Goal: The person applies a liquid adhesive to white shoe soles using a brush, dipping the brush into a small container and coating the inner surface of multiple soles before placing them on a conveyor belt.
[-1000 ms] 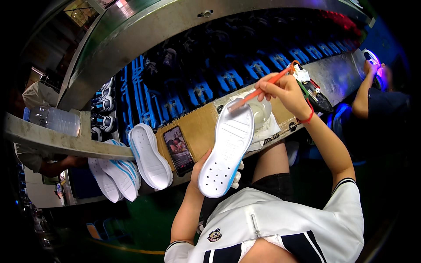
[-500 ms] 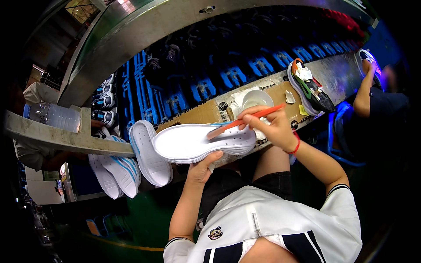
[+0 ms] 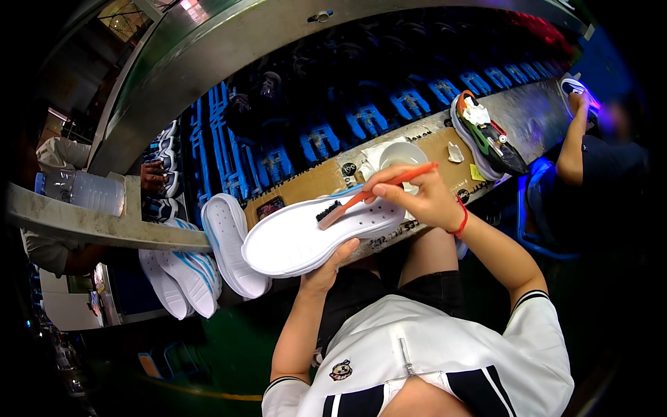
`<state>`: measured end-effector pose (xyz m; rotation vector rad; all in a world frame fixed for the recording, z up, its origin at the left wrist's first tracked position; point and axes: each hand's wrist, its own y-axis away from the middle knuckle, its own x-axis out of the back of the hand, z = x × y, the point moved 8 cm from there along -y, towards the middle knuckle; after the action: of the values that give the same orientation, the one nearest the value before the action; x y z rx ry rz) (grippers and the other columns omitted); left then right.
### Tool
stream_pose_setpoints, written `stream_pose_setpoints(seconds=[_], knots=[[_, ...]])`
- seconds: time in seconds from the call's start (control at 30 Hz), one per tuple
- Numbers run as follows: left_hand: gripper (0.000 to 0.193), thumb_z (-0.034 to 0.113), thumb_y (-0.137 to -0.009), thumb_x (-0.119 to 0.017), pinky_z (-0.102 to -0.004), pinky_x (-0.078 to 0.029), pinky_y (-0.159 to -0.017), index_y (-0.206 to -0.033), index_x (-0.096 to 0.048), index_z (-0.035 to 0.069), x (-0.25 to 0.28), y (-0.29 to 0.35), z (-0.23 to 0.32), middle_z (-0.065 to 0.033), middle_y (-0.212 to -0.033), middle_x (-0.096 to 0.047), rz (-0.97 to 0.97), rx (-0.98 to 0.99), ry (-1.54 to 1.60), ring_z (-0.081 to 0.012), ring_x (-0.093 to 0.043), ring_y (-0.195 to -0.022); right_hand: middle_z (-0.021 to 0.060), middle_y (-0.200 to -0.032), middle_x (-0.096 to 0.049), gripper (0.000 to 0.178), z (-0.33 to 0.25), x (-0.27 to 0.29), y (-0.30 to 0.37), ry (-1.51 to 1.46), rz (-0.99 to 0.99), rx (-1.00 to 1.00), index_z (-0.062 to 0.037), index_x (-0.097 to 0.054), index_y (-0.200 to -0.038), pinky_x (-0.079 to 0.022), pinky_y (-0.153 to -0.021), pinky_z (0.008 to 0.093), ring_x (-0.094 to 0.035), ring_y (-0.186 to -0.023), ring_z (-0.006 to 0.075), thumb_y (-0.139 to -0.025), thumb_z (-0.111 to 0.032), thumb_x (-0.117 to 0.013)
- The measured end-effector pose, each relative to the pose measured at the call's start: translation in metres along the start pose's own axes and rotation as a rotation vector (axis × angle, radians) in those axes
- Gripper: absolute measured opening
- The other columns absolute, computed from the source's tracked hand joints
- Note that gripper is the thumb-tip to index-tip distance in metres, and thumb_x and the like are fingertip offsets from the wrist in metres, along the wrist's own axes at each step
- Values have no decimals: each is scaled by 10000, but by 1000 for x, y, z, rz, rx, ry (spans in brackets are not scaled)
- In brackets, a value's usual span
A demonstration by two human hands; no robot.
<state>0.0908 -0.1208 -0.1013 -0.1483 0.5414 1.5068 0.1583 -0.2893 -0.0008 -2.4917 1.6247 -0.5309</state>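
Note:
A white shoe sole (image 3: 285,240) lies tilted across the front of the bench, its hollow inner face up and a row of small holes along its far-right part. My left hand (image 3: 328,270) grips its near edge, thumb over the rim and fingers hidden beneath. In my right hand (image 3: 410,194) is a brush (image 3: 356,198) with a red handle and black bristles. Its head is over the middle of the sole; whether the bristles touch it I cannot tell. Just beyond my right hand stands a white bowl (image 3: 408,154) on crumpled white paper.
More white soles (image 3: 233,243) lean at the left, some with blue stripes (image 3: 194,267). A multicoloured shoe (image 3: 486,139) stands at the right on cardboard (image 3: 313,182). Behind runs a rack with blue holders (image 3: 368,119). A metal beam (image 3: 104,222) and water jug (image 3: 90,191) are left; a co-worker's arm (image 3: 573,146) is right.
The brush head has shifted slightly left and turned, so its black bristles now show. The sole's far edge has dropped slightly, uncovering a dark rectangular thing behind it. Another person's hand appears at the left rack.

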Motion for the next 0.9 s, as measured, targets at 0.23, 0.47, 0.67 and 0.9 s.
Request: stream_pose_setpoints(seconds=[0.23,0.47,0.67,0.9], knots=[[713,6,-703,-760,-342,-391,-1006,-1322,-408,38,18,8,22,-96,-1237,-518,108,-192,-108,-203,-493,-1156,97,-865,-691,159,11,43,9,257,95,-14,24,-673,-951,-501,-727,274,-648,-788,148,-879,-98,-602],[684,162,-748,-758,-356,-384,-1022,-1340,-422,100,-23,28,59,-91,-1287,-513,192,-913,-1558,-241,-493,-1194,109,-817,-690,203,23,15,37,28,183,-217,65,-645,-984,-497,-747,262,-644,-771,138,-921,-109,-560],[680,212,-757,-744,-360,-391,-1019,-1348,-421,123,-6,17,60,-80,-1298,-506,166,-722,-1153,-230,-497,-1197,111,-842,-686,191,0,-36,45,-325,32,-234,47,-630,-1027,-510,-767,268,-656,-817,151,-925,-91,-546],[677,270,-766,-728,-365,-400,-1016,-1358,-421,150,-8,29,61,-67,-1312,-498,192,-738,-1345,-217,-501,-1200,93,-805,-689,145,-6,17,1,90,186,127,32,-671,-937,-506,-700,269,-658,-758,157,-888,-74,-586]])
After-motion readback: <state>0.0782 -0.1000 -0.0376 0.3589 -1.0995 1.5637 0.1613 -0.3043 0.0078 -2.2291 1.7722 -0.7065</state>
